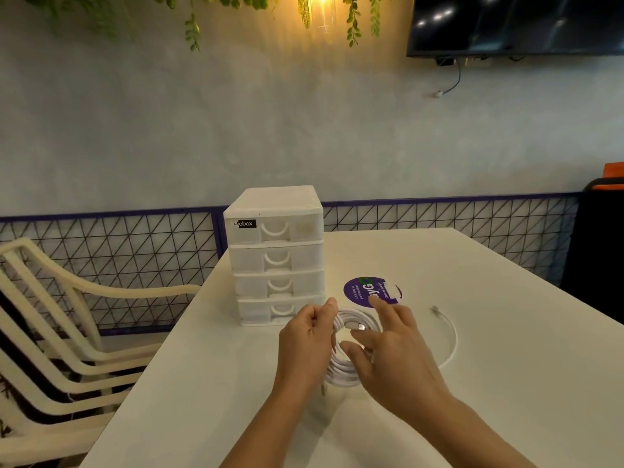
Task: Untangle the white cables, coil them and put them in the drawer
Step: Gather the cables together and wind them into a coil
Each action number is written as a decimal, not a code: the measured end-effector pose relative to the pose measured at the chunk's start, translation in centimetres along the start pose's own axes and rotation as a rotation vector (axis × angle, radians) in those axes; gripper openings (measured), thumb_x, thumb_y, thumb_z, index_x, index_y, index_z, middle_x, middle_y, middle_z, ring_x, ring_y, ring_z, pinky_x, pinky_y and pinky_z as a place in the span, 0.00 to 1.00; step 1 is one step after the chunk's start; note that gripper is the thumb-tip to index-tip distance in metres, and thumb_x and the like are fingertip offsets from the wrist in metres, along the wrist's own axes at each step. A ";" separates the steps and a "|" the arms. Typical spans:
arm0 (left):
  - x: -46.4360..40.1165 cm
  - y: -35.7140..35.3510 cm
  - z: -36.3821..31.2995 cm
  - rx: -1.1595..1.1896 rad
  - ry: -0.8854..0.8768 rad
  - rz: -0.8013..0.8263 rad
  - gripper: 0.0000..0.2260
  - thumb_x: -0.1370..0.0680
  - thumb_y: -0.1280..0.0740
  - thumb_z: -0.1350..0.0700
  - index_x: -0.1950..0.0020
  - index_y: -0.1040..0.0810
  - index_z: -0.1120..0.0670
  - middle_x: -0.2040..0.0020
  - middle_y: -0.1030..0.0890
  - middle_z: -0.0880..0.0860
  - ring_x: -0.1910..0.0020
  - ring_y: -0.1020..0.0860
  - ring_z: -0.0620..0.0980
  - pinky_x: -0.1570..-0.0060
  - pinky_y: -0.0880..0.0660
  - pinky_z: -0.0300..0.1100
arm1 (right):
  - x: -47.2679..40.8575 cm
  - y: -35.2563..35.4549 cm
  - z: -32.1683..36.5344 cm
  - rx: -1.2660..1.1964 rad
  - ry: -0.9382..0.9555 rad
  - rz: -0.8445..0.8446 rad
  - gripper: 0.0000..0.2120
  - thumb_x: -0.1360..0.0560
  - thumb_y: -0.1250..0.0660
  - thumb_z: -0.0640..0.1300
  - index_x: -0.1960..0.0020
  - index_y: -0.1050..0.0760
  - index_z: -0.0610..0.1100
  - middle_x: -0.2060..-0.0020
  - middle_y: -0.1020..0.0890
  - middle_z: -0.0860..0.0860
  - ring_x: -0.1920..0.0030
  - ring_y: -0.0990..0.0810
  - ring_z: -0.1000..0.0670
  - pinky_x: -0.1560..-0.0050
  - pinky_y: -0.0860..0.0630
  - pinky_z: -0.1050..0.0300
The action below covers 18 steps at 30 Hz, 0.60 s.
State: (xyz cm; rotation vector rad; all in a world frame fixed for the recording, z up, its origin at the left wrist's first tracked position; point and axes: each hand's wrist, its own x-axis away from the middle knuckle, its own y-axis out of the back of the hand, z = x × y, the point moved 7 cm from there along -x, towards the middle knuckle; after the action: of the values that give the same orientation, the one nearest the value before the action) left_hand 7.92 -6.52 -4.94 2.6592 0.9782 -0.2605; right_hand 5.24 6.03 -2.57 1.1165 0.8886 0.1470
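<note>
left hand fingers curled gripping cable coil, right hand fingers spread

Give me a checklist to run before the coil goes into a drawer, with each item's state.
1. Coil gathered in loops: ok.
2. Left hand has a grip on the coil: ok.
3. Right hand free: cannot tell; its fingers lie over the coil.
4. A drawer open on the drawer unit: not ok, all four shut.
5. Second cable coiled: not ok, it lies loose on the table.
6. Cables apart: cannot tell.
</note>
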 end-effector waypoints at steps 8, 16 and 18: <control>-0.4 -0.9 1.4 0.148 0.187 0.015 0.18 0.23 0.38 0.43 0.59 0.21 0.57 0.60 0.17 0.58 0.57 0.19 0.58 0.55 0.22 0.49 | -0.7 -2.7 -0.7 -0.361 -0.204 0.251 0.14 0.20 0.45 0.47 0.42 0.22 0.49 0.34 0.33 0.50 0.37 0.35 0.48 0.37 0.33 0.55; -0.1 -0.9 -0.5 0.136 0.009 0.094 0.19 0.38 0.33 0.36 0.60 0.24 0.50 0.65 0.20 0.47 0.67 0.23 0.44 0.68 0.26 0.34 | -1.1 -3.8 -1.5 -0.483 -0.234 0.175 0.14 0.20 0.44 0.45 0.39 0.25 0.48 0.32 0.34 0.50 0.35 0.33 0.47 0.35 0.33 0.45; -0.1 -0.9 -0.8 0.123 -0.019 0.118 0.17 0.37 0.33 0.37 0.61 0.25 0.49 0.67 0.20 0.45 0.69 0.23 0.41 0.68 0.27 0.31 | -1.1 -3.9 -1.6 -0.497 -0.199 0.158 0.13 0.21 0.43 0.45 0.40 0.23 0.49 0.31 0.34 0.50 0.32 0.34 0.47 0.34 0.34 0.45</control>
State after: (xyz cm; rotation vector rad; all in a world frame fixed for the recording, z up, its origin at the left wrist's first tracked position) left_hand 7.35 -5.65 -4.38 2.8077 0.8205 -0.3288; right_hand 2.17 4.75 -5.45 0.7186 0.5430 0.3596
